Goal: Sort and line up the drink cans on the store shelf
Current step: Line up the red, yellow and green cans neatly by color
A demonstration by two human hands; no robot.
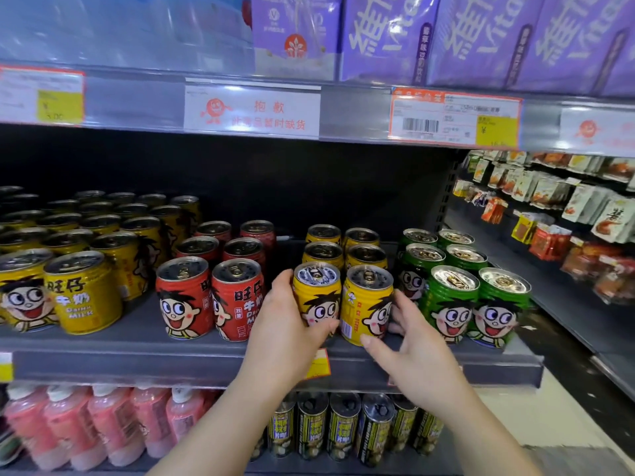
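Observation:
On the grey middle shelf (137, 359) stand cartoon-face drink cans in colour groups. A big block of dark yellow cans (82, 293) fills the left, then two columns of red cans (185, 297), two columns of bright yellow cans, and green cans (450, 304) on the right. My left hand (288, 324) grips the front left yellow can (318, 297). My right hand (409, 348) wraps around the front right yellow can (366, 304), fingers at its right side and thumb at its base. Both cans stand upright at the shelf's front.
Above, a shelf edge carries price tags and an out-of-stock sign (252, 111), with purple drink cartons (388, 36) on top. Below are pink bottles (103, 424) and dark tall cans (343, 427). Snack packets (549, 207) hang on the rack to the right.

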